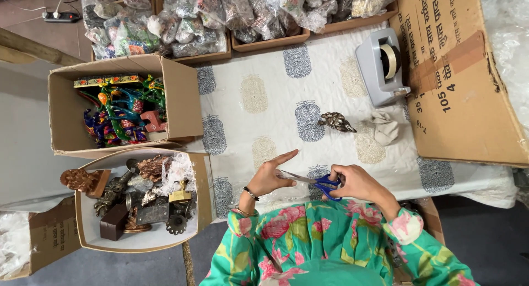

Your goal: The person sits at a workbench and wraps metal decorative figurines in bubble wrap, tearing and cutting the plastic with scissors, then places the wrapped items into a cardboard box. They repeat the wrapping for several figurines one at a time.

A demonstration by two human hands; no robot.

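Blue-handled steel scissors (318,182) sit gripped in the right hand (357,182) at the patterned white table's (330,82) near edge, blades touching the left hand's (268,177) loosely spread fingers.

Single view only: head-mounted camera, looking near-straight down from above wearer. Wearer's floral sleeves at bottom edge, so frame top = away from body. Moderate height: both hands mid-lower frame, small in view. Past fingertips of left hand (268,177) and right hand (355,182): printed cloth (275,77), trays of bagged items along far edge. Outboard of left fingers: open cartons at floor level. Outboard of right fingers: large cardboard box (463,82), cropped by frame edge. No second view, no overlap.
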